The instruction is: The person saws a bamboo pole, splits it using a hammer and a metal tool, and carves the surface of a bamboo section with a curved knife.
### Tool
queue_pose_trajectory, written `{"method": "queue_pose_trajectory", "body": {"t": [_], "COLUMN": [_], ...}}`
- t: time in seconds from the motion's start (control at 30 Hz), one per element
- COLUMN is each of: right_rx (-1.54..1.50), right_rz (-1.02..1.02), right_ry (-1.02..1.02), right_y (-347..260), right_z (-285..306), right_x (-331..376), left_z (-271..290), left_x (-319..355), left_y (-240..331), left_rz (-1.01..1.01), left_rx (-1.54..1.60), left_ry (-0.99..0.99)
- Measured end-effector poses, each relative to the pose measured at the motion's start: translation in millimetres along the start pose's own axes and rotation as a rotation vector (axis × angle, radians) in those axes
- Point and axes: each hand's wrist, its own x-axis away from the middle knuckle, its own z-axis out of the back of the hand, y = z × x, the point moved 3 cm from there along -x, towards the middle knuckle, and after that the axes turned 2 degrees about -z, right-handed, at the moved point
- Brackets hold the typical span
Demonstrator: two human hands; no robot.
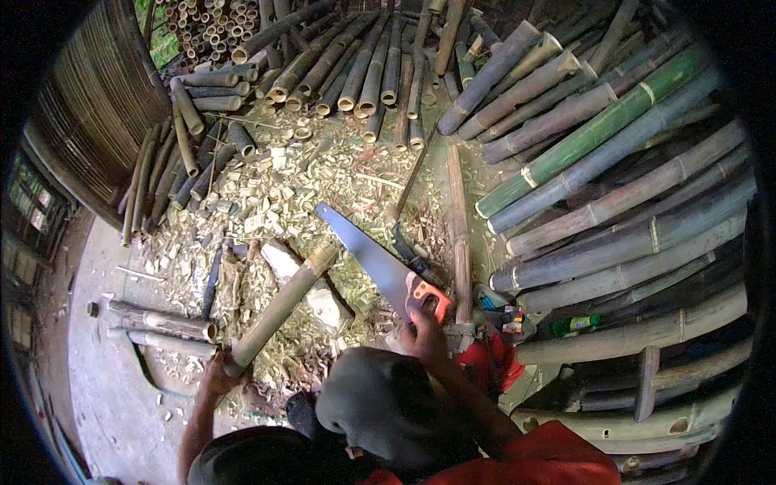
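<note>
My left hand [220, 374] is closed round the lower end of a bamboo pole piece [279, 311], which slants up to the right. The far part of this piece lies over a pale wooden block [323, 303] among the chips. My right hand [426, 335] grips the orange handle of a hand saw [368, 259]. The saw's blade points up and left, its tip a little above the bamboo's far end and apart from it. My knee in dark trousers [380, 404] is between the two hands.
Wood chips [242, 202] cover the ground ahead. Two short bamboo pieces [162, 321] lie at the left. Long bamboo poles [582, 170], one of them green, are stacked at the right. A long wooden stick [459, 234], a red cloth [493, 364] and a green bottle [575, 325] lie right of the saw.
</note>
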Motion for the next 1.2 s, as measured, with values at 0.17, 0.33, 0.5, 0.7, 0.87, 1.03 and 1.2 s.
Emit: {"method": "queue_pose_trajectory", "body": {"t": [0.17, 0.33, 0.5, 0.7, 0.87, 1.03, 1.2], "right_rx": [-0.426, -0.526, -1.082, -1.033, -0.441, -0.094, 0.846], "right_rz": [-0.202, -0.131, -0.355, -0.922, -0.567, -0.419, -0.4], "right_ry": [-0.618, -1.041, -0.676, -0.334, 0.024, -0.117, -0.051], "right_y": [29.2, -61.2, -130.8, -51.4, 155.1, 158.6, 165.6], "right_z": [-131.0, -142.4, -142.4, -106.6, 25.5, 28.5, 30.5], "right_x": [71.9, 34.2, -30.5, -144.3, -196.2, -208.7, -209.6], "left_z": [4.1, 35.5, 61.8, 65.6, 24.9, 51.7, 85.1], "left_x": [20.0, 12.8, -12.5, 6.8, -22.7, 17.5, -36.7], "left_y": [53.4, 66.9, 190.0, 247.7, 112.3, -102.8, -143.3], "left_rz": [0.119, 0.106, -0.249, -0.45, -0.024, 0.7, 0.831], "left_rx": [0.015, 0.237, 0.745, 0.646, 0.911, 0.867, 0.347], "left_ry": [0.325, 0.255, 0.225, -0.012, 0.488, 1.107, 0.929]}}
